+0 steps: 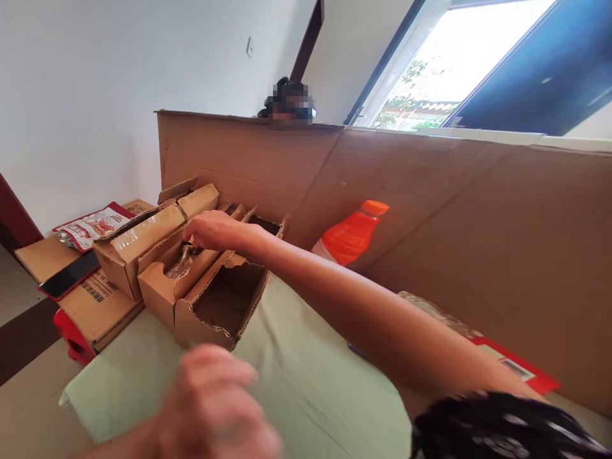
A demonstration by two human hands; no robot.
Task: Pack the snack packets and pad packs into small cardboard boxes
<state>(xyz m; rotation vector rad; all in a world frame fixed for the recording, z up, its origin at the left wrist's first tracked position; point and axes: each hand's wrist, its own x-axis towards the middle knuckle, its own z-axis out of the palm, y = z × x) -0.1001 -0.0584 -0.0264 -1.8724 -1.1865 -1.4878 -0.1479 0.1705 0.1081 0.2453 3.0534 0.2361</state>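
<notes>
My right hand [210, 229] reaches across to the cardboard boxes, its fingers pinched together at the top of a clear plastic packet [182, 262]. That packet sits in a narrow cardboard compartment [160, 290]; a small yellow and dark bit shows by my fingertips. Nearer to me, beside it, stands an open cardboard compartment [203, 325] with a ragged cut edge. My left hand [217, 405] is low in front, blurred, with its fingers curled in. Whatever it may hold is hidden.
A tall cardboard panel [430, 210] stands behind, with a person's head above it. An orange bottle [351, 233] leans there. A red and white pouch [95, 224] and a black phone-like slab [69, 275] lie left. Pale green cloth [296, 357] covers the surface; a red packet [519, 363] lies right.
</notes>
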